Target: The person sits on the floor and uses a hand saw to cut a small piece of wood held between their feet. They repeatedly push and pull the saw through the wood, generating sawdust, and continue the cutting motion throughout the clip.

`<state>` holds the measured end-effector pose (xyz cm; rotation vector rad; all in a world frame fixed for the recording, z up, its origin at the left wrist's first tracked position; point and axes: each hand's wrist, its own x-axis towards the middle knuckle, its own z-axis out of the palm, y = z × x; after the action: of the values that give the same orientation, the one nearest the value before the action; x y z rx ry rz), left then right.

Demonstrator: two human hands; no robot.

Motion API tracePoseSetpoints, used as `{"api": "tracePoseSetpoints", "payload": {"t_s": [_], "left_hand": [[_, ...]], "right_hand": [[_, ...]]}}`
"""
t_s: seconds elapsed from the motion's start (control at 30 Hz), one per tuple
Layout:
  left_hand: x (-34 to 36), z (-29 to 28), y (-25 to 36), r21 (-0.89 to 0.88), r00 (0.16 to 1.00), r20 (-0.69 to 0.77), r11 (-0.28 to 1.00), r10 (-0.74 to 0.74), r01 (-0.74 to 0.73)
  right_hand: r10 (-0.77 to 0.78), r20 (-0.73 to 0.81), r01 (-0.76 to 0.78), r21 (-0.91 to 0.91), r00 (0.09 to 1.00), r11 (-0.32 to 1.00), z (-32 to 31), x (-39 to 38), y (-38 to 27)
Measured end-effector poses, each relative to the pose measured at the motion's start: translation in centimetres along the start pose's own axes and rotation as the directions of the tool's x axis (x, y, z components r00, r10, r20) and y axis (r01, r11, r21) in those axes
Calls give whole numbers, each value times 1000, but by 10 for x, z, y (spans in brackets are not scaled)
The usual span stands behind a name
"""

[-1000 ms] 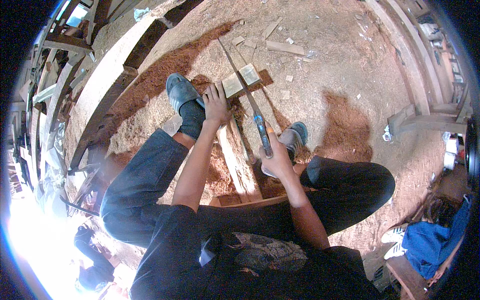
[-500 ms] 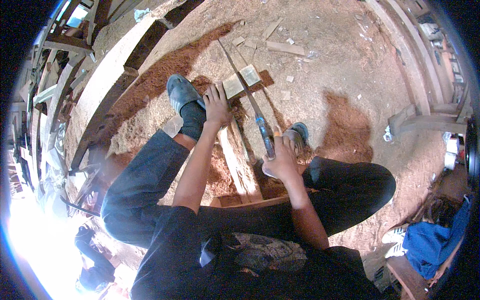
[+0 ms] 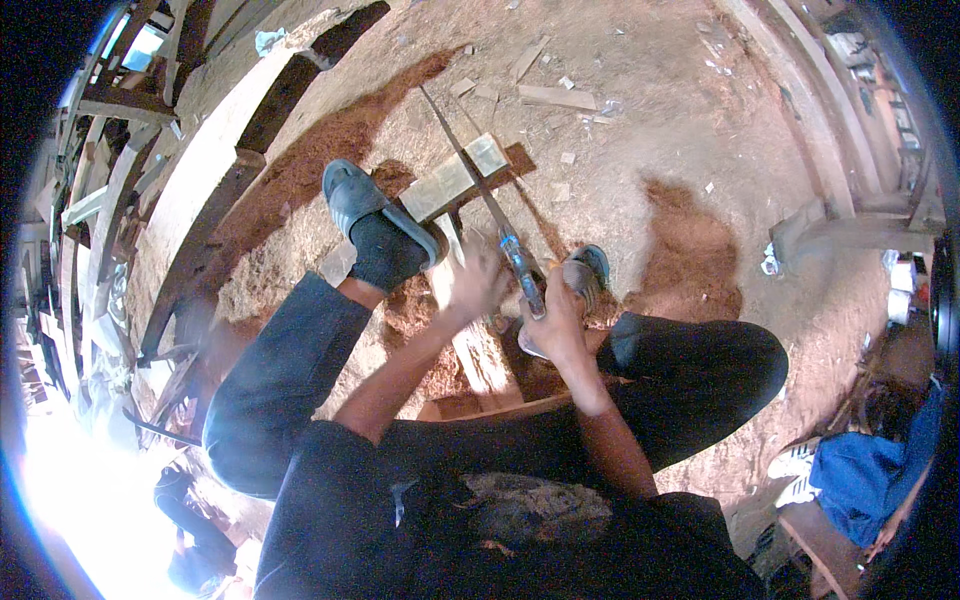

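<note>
My right hand [image 3: 556,322] is closed around the dark handle of a handsaw [image 3: 492,205]. The saw's narrow blade points away from me and crosses over a short pale wooden block [image 3: 437,190]. That block rests crosswise at the far end of a longer wooden beam [image 3: 484,355] between my legs. My left foot in a grey sandal [image 3: 365,205] is against the block's left end. Off the block, my left hand [image 3: 478,285] hovers over the beam, close to the saw handle; motion smears its fingers.
Sawdust and wood scraps [image 3: 556,97] lie on the ground beyond the block. A thick timber [image 3: 215,180] runs along the left. More timbers [image 3: 800,110] stand on the right. Someone in blue trousers [image 3: 860,485] sits at lower right; another person's dark-clothed leg [image 3: 195,520] shows at lower left.
My left hand has let go of the block and moved back toward me and to the right, nearer the saw handle. The saw still lies across the block in my right hand.
</note>
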<state>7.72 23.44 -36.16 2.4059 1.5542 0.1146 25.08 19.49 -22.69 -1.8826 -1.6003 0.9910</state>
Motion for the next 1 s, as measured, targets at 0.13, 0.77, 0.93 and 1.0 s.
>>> {"api": "tracePoseSetpoints", "payload": {"t_s": [0.13, 0.77, 0.93, 1.0], "left_hand": [[-22, 2, 98, -149, 770, 634, 989, 75, 26], [-29, 26, 112, -268, 734, 668, 960, 120, 87], [-32, 25, 111, -287, 735, 666, 953, 128, 93], [-34, 25, 110, -291, 737, 664, 952, 128, 97]], "right_hand": [[-24, 32, 22, 43, 999, 999, 5, -3, 13], [-6, 86, 10, -46, 996, 999, -3, -3, 4], [-13, 74, 14, -2, 997, 1000, -1, -2, 6], [-4, 74, 2, 25, 997, 1000, -4, -4, 3]]}}
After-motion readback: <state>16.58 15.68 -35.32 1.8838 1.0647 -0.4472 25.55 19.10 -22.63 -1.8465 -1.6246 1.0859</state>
